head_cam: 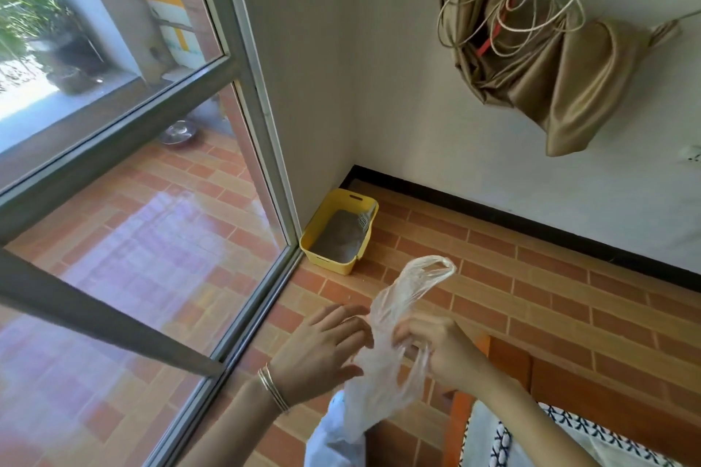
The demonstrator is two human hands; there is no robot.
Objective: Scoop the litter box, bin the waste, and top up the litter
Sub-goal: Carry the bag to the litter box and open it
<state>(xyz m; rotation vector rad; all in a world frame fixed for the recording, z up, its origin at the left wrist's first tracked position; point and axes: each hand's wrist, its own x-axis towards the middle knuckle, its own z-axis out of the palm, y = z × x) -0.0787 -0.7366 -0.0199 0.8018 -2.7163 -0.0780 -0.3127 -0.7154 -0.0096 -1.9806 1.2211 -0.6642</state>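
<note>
A yellow litter box (pixel 330 262) stands on the brick floor in the corner beside the glass door, holding grey litter (pixel 339 237). A pale scoop (pixel 365 219) leans inside it at the far right. Well in front of the box, I hold a thin clear plastic bag (pixel 394 318) between both hands. My left hand (pixel 326 345), with bangles at the wrist, touches the bag's left side with fingers spread. My right hand (pixel 436 345) grips the bag's right side, fingers curled into the plastic. One bag handle loops up above my hands.
A large glass door (pixel 159 224) with a metal frame fills the left. White walls with a black skirting (pixel 531 227) meet behind the box. A bundled tan curtain (pixel 550 61) with coiled cord hangs at the upper right. An orange wooden frame (pixel 504 372) and patterned cloth (pixel 550 436) lie at the lower right.
</note>
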